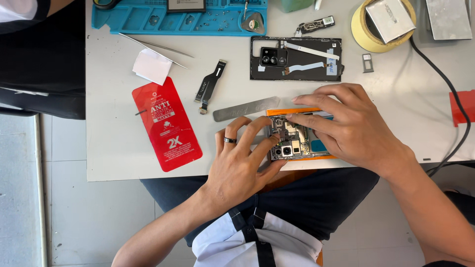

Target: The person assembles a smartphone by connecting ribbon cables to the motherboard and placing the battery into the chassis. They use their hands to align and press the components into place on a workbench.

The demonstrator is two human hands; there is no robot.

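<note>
An opened phone [293, 143] lies near the table's front edge, its circuit board and camera modules exposed, on an orange surface. My left hand [240, 160], with a dark ring, rests at its left end, fingertips touching the board. From the right, my right hand [346, 123] covers the phone's other half, its fingers pressing on the board's top edge. A thin grey metal pry strip [246, 109] lies just above my left hand.
The black back cover [297, 59] with camera block lies further back. Nearby are a black flex cable [210, 85], red flat packet [166, 124], white paper [151, 66], tweezers [158, 46], blue parts tray [143, 20], yellow tape roll [363, 30], SIM tray [367, 63], black cord [457, 106].
</note>
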